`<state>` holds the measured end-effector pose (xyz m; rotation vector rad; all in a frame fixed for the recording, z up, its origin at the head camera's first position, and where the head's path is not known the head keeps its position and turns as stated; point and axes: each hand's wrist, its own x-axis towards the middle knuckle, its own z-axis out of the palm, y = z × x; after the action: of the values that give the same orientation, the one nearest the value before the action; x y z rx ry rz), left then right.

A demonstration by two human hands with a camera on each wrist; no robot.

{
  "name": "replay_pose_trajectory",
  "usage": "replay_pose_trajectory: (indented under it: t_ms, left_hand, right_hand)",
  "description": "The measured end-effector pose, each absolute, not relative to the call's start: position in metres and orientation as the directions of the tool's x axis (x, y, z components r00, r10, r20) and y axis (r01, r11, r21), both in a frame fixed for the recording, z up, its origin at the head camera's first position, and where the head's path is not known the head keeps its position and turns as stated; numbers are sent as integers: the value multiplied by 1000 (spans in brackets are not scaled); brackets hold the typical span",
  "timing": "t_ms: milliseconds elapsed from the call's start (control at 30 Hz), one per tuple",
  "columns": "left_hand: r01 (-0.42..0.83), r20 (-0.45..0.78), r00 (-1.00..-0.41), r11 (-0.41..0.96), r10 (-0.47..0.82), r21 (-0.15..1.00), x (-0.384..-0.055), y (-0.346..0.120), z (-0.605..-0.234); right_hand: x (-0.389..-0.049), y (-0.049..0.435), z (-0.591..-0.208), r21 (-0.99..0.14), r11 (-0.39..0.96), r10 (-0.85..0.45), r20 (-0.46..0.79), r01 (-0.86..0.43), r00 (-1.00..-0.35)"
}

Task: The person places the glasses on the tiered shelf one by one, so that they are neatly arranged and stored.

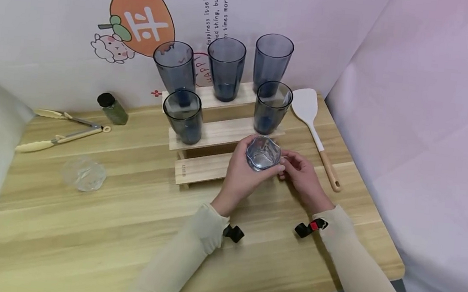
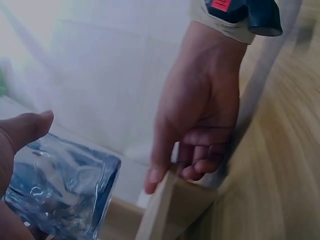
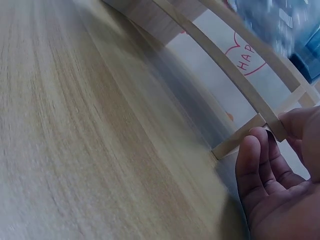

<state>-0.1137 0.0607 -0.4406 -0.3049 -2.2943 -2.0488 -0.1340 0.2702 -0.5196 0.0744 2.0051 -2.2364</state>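
Note:
My left hand point(image 1: 241, 172) holds a short, faceted glass point(image 1: 263, 159) of bluish clear glass above the right part of the lowest tier of a stepped wooden rack point(image 1: 202, 168). The thumb lies along the glass's near side, and its mouth faces up toward the head camera. At the rack's right end, my right hand point(image 1: 304, 183) pinches the end of the lowest slat point(image 3: 272, 125) between thumb and fingers, as both wrist views show. Two dark tumblers, one at the left point(image 1: 183, 124) and one at the right point(image 1: 270, 109), stand on the middle tier.
Three taller blue-grey tumblers point(image 1: 226, 70) line the top tier by the wall. A white spatula point(image 1: 305, 107) with a wooden handle lies right of the rack. Tongs point(image 1: 78, 136), a black-lidded jar point(image 1: 115, 112) and a clear glass point(image 1: 90, 177) are on the table's left side.

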Motion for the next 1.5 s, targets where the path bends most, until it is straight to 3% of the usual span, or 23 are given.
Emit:
replay_pose_trajectory:
  t_ms: [333,967,1267,1500]
  left_hand:
    - [187,181,-982,227,47,956,-124,88,-457]
    - [189,187,-982,282,36,941,-129,89,-474]
    - [228,218,-974,353,69,907,-118,75,-473]
    - [269,255,-963,331,86,904,-117,71,-471]
  right_hand:
    - [-136,271,-524,-997,-40,-42,-63,65,-997]
    - [-137,270,-524,-995,15,-68,-97,96,-993]
    - [-139,271,-523,-993,-8,-85,-115,116,-990]
    - [-139,271,-524,-991,-58,-84,-117,122,-990]
